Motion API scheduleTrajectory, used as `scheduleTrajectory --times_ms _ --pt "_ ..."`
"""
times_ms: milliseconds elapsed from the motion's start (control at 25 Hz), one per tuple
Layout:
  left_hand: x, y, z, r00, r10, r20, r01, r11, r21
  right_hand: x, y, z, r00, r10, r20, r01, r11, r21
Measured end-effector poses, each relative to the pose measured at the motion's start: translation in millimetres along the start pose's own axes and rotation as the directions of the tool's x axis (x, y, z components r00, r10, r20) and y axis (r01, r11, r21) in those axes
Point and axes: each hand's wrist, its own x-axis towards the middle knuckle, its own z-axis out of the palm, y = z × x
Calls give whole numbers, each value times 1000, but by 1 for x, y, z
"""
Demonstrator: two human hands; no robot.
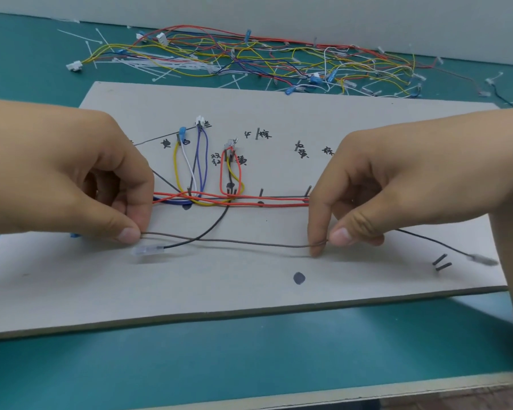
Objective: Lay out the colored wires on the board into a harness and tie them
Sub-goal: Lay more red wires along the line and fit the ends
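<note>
Left hand and right hand each pinch the brown wire between thumb and forefinger. The wire spans between them, low over the near half of the grey board. A black wire with a clear terminal crosses it. Behind, red wires run along the pegs. Loose wire pile on the green mat at the back.
</note>
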Motion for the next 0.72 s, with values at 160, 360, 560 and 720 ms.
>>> scheduleTrajectory --times_ms 160,360,560,720 --pt "-2 -3 1 999 37 -30 -35 998 56 2 -1 2 1000 -1 -9 1 1000 3" --pt "2 -6 3 997 50 -61 -51 999 -6 2 -1 5 1000 1 -4 -1 1000 3" --pt "-1 -1 2 999 32 -24 -32 999 -1 3 -3 8 1000 5 15 -6 1000 24" --pt "-2 0 0 1000 -7 0 7 999 31 4 -6 9 1000 23 6 -23 1000 -1"
